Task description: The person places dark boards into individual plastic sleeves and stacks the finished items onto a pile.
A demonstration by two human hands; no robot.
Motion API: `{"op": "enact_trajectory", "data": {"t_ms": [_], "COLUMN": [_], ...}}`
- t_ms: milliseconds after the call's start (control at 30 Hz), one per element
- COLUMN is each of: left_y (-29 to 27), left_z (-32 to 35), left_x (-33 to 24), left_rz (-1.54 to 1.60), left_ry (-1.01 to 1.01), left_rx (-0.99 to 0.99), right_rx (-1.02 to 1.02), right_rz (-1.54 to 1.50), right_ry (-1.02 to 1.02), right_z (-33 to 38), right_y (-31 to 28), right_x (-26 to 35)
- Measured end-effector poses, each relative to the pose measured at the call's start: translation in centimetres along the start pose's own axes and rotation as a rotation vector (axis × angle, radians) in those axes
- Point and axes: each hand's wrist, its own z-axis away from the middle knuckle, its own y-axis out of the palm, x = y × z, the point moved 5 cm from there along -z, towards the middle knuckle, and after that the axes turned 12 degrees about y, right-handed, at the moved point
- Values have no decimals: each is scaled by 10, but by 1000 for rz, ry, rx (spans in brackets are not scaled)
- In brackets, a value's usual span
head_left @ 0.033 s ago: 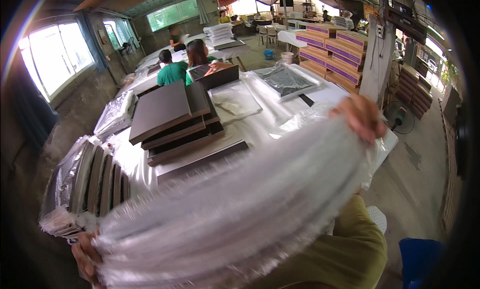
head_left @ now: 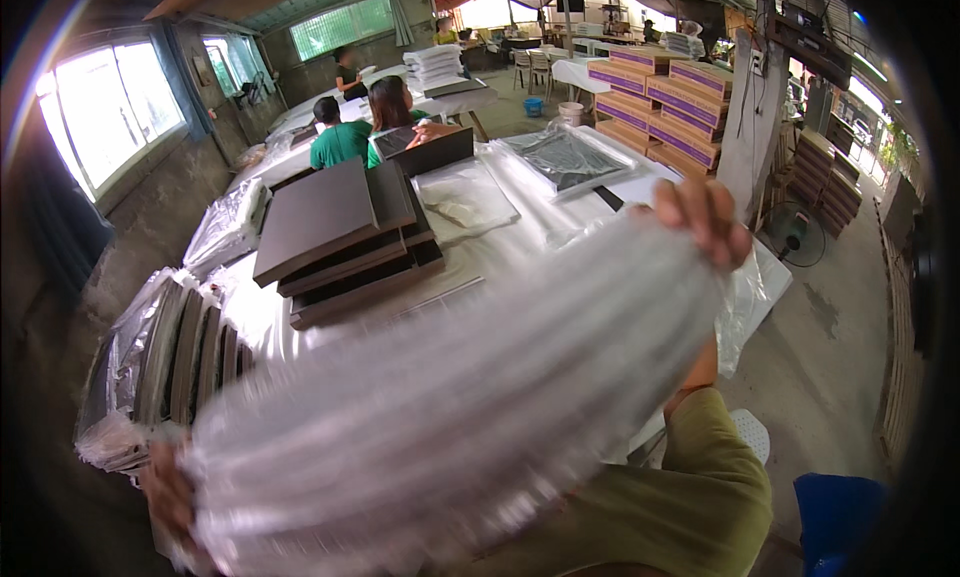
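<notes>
A wide piece of translucent plastic wrapping [head_left: 440, 407] stretches across the front of my view, smeared by motion. Whether it is a bag or a loose sheet I cannot tell. My right hand [head_left: 705, 222] grips its upper right corner with curled fingers. At the lower left, my left hand [head_left: 168, 497] is closed on the opposite end, blurred and partly in shadow. Beyond the wrapping, a stack of dark flat boxes [head_left: 320, 222] sits on the white-covered table [head_left: 480, 252]. Several dark panels in clear plastic [head_left: 180, 352] stand on edge near my left hand.
Two people in green [head_left: 342, 142] work across the table, one touching a dark open box [head_left: 430, 152]. A plastic-wrapped panel [head_left: 570, 162] lies at the far right of the table. Brown cartons [head_left: 655, 107], a pillar [head_left: 745, 127], a fan [head_left: 795, 232] and a blue chair [head_left: 840, 522] stand to the right.
The wrapping has shifted upward and now covers most of a dark panel that showed behind it. My right hand has moved slightly up and left, and more of its forearm shows.
</notes>
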Motion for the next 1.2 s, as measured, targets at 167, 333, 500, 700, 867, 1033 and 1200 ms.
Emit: {"op": "enact_trajectory", "data": {"t_ms": [167, 333, 500, 700, 867, 1033, 1200], "left_y": [-1, 0, 0, 0, -14, -15, -21], "left_z": [1, -6, -11, -7, -2, -9, -9], "left_x": [6, 4, -11, -12, 3, -8, -10], "left_rz": [-25, -32, -72, -55, -7, -58, -75], "left_ry": [-29, -54, -63, -41, -43, -44, -52], "left_rx": [29, 44, 47, 59, 25, 26, 9], "right_rx": [297, 130, 258, 443, 66, 644, 295], "right_rz": [21, 62, -75, -13, 210, 27, -231], "right_ry": [-44, -2, -28, -24, 59, 122, 203], "right_z": [9, -3, 2, -2, 19, 7, -1], "right_y": [-4, 8, 14, 12, 26, 20, 52], "right_x": [9, 1, 10, 26, 40, 36, 34]}}
